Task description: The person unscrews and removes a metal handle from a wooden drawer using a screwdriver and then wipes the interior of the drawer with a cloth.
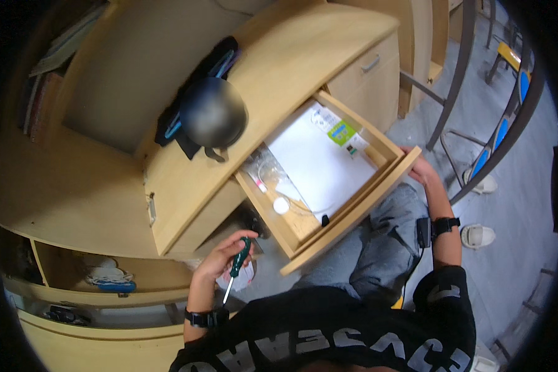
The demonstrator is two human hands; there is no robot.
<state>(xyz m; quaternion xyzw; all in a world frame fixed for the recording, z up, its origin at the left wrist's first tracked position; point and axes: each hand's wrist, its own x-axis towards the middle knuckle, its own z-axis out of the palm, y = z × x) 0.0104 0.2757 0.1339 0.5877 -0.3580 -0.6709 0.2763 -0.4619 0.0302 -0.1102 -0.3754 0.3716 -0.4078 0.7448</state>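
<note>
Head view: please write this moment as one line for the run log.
left hand: holds green-handled screwdriver | right hand: at right end of drawer front | drawer: open, white paper inside

Left fingers holding green-handled screwdriver, right fingers at pulled-out drawer's edge

Just right of the left hand's grip on the screwdriver, a small gap opens before the pulled-out drawer, the desk blocks ahead, and a metal frame stands beyond the right hand.
</note>
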